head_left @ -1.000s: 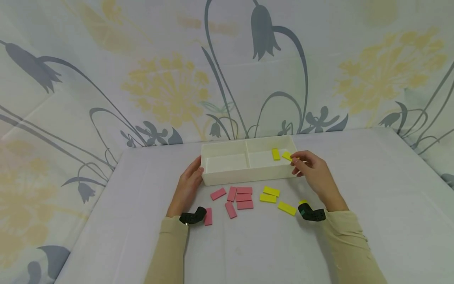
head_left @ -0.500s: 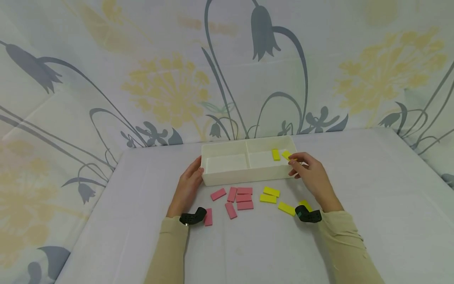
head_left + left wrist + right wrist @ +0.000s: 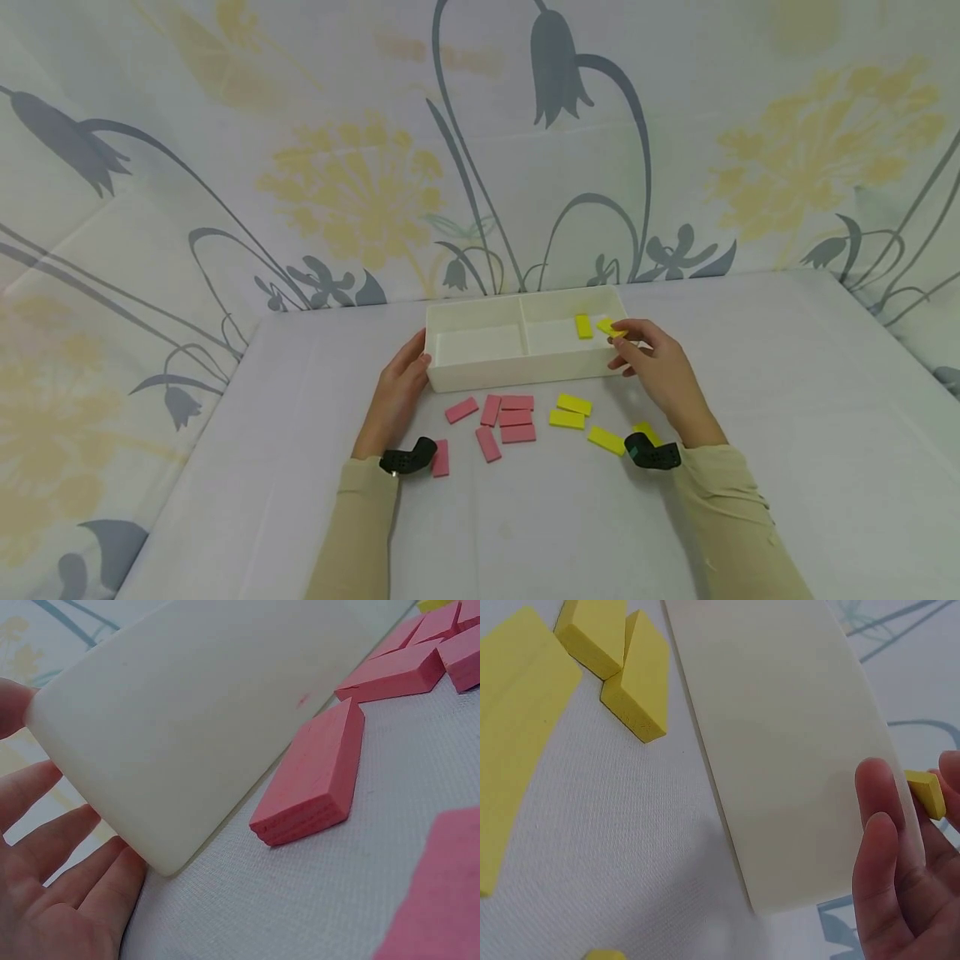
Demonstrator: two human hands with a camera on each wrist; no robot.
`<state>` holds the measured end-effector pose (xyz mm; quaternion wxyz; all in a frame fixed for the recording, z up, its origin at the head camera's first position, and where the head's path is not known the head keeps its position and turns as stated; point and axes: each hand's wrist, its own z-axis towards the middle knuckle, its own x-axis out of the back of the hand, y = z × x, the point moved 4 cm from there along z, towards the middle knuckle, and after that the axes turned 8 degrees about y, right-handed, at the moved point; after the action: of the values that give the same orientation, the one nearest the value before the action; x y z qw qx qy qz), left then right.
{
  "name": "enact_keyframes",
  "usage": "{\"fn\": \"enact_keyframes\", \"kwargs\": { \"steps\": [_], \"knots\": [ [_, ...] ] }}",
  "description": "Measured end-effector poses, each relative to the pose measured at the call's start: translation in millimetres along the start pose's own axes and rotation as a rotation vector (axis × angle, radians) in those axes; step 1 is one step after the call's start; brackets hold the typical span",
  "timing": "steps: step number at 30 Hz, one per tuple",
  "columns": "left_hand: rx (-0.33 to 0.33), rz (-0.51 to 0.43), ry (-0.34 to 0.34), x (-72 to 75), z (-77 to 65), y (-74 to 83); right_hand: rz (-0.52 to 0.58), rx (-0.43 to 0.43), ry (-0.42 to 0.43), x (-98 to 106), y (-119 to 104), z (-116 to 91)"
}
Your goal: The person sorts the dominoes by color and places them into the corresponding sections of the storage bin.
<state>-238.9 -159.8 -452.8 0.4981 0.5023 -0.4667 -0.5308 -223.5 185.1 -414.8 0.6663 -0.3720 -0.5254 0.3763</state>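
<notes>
A long white box with two compartments stands at the back of the table. My left hand rests against its left end, fingers fairly straight along the wall and the thumb at the front corner. At the box's right end, my right hand pinches a yellow block between thumb and fingers, over the right compartment; the other fingers touch the outer front wall. A second yellow block lies inside that compartment. The left compartment holds nothing visible. The fingers partly hide the held block.
Several pink blocks lie on the white cloth in front of the box, one partly behind the left wrist camera. Several yellow blocks lie to their right, one beside the right wrist camera. A patterned cloth hangs behind.
My right hand has shifted slightly left with the yellow block, then stayed almost in place, the block turning a little. The left hand and the box have not moved.
</notes>
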Motion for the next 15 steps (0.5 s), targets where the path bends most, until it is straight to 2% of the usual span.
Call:
{"fn": "enact_keyframes", "kwargs": {
  "steps": [5,10,15],
  "knots": [
    [-0.012,-0.032,-0.015,-0.5,0.0,0.6,-0.014,0.019,0.001,0.8,-1.0,-0.5],
    [0.0,-0.029,-0.026,-2.5,-4.3,7.9,-0.014,0.027,-0.016,-0.6,-0.9,-0.7],
    [0.005,-0.017,-0.005,0.1,0.3,0.1,-0.017,0.024,-0.025,-0.7,-3.4,-0.7]
  ]
}}
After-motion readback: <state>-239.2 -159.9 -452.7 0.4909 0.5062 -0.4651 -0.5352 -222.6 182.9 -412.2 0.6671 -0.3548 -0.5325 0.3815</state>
